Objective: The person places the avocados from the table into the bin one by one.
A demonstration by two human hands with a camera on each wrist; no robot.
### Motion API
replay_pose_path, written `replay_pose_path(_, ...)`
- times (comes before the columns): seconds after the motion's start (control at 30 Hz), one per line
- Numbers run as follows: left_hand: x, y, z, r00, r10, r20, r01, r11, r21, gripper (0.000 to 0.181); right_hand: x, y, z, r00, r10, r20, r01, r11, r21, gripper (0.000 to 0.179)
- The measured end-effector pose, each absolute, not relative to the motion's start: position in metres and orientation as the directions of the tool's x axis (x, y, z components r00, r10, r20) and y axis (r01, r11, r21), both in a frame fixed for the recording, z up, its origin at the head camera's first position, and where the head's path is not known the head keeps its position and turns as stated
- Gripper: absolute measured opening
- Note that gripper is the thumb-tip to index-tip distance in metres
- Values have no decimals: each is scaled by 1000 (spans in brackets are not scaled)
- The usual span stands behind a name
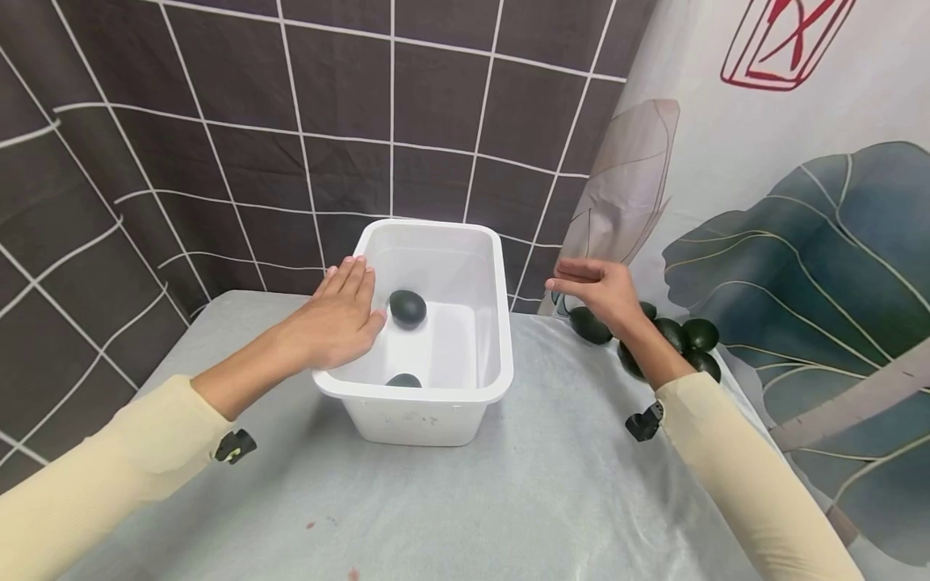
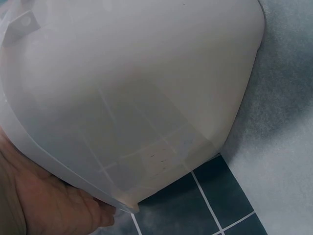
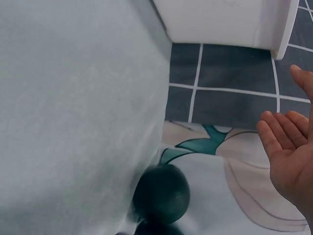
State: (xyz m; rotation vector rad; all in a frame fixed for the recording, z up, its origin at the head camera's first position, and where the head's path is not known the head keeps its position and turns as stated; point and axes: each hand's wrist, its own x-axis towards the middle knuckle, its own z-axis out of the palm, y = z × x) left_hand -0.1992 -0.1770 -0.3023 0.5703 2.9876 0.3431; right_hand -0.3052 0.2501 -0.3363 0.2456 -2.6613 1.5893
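Note:
A white plastic bin stands on the cloth-covered table, with two dark green avocados inside, one by the left wall and another partly hidden behind the front rim. My left hand rests on the bin's left rim, fingers straight; the left wrist view has this hand against the rim. To the right of the bin my right hand is raised near a cluster of avocados, with nothing in it. In the right wrist view its fingers are loosely bent and its palm shows, apart from an avocado.
The grey cloth-covered table extends around the bin. A dark tile-patterned curtain hangs behind it, and a leaf-patterned curtain hangs at the right, beside the avocado cluster.

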Motion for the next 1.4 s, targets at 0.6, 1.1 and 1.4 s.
replay_pose_path(0.6,-201,-175,-302,-932,357,-65,335,916,221,79,-302,277,-353,-994,-81,68,-101,533,-840,70)
replay_pose_path(1.1,-201,-175,-302,-932,357,-62,335,914,227,78,-303,295,-364,-997,-1,73,-60,574,-816,71)
replay_pose_path(1.4,-201,-175,-302,-932,355,-65,333,915,228,78,-302,302,-367,-996,54,69,-21,618,-786,74)
